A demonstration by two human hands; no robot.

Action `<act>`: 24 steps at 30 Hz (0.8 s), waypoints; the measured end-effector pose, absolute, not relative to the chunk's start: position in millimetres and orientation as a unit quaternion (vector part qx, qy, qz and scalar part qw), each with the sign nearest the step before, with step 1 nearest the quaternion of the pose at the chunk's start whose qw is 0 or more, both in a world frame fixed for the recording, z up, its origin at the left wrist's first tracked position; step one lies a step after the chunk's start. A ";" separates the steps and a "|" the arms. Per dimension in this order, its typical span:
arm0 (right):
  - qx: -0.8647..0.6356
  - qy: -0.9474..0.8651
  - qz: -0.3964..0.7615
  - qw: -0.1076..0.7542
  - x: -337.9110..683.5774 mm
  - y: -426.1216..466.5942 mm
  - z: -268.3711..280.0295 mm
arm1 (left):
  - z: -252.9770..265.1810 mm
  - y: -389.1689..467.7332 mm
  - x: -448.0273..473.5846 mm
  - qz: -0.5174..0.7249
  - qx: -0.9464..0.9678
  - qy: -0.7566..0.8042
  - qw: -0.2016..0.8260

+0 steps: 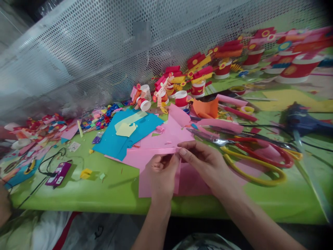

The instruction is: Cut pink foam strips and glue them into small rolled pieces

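Head view: we hold a narrow pink strip (149,151) in both hands, above the front part of the green table (109,196). Our left hand (161,173) has its grip closed on the strip from below, thumb raised toward the right end, fingers curled under. Our right hand (205,161) has its grip pinched together on that same end, with thumb and fingertips meeting near the left thumb. The strip runs to the left from this pinch, nearly level. We cannot tell whether it is joined to the pink paper (145,185) beneath our hands.

Beyond the left hand, a blue sheet (108,144) overlaps pink paper and carries a pale yellow scrap (126,130). To the right of the right hand, large scissors (220,142) lie with one red and one yellow handle, blades pointing left. A dark blue glue gun (296,119) is farther right, partly blurred. On the left side of the table we see a purple box (59,174) with cables. Red and white paper cups (181,99) stand behind, near a perforated metal panel (104,45).
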State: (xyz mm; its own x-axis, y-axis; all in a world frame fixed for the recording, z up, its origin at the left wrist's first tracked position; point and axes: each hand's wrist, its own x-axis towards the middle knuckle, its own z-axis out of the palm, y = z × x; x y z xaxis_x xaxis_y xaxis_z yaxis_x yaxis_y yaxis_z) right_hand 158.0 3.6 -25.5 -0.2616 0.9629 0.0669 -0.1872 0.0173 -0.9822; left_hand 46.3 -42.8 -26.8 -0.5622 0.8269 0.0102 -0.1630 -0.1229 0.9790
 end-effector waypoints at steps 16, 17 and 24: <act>-0.374 -0.506 0.614 0.476 157.1 4.3 -26.7 | -27.3 -43.6 48.7 0.682 0.299 0.555 0.372; -0.373 -0.498 0.619 0.479 157.1 4.3 -26.5 | -27.1 -43.4 49.1 0.686 0.296 0.552 0.372; -0.369 -0.487 0.636 0.472 157.3 3.1 -23.7 | -22.9 -42.9 51.6 0.693 0.282 0.549 0.372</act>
State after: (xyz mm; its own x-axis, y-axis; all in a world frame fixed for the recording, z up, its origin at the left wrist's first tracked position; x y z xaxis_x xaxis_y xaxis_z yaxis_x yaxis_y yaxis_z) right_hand 157.3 3.1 -23.7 -0.2824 0.9592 -0.0095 -0.2410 -0.0805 -0.9672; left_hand 51.6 -42.9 -22.9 -0.5643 0.8254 -0.0178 -0.2064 -0.1201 0.9711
